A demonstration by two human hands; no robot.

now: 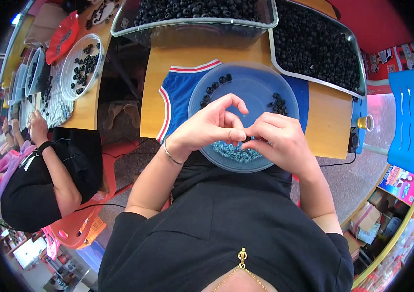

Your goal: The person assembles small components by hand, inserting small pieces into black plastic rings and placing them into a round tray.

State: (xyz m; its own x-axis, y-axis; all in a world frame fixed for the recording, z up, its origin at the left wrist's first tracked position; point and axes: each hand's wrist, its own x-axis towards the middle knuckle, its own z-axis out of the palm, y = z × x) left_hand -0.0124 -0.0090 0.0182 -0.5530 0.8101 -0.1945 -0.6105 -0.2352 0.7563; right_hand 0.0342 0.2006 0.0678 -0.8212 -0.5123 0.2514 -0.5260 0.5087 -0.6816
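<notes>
My left hand [216, 124] and my right hand [281, 142] meet above a translucent round basin [260, 80]. A small dark round part [247, 139] shows between the fingertips of my right hand, which pinches it. The left thumb presses towards the other fingers right beside that part, with the index finger arched away; what the left hand grips is hidden. In the basin lie a curved row of black ring-like parts [212, 87] at the far left and a small heap of them [278, 104] at the right. Many tiny light-blue pieces [235, 152] cover its near side.
Beyond the basin stand a deep clear bin [195, 30] and a metal tray [316, 79], both filled with black parts. Blue cloth [180, 92] lies under the basin. At left, another person [46, 180] works by a table with bowls. A blue chair [408, 121] stands at right.
</notes>
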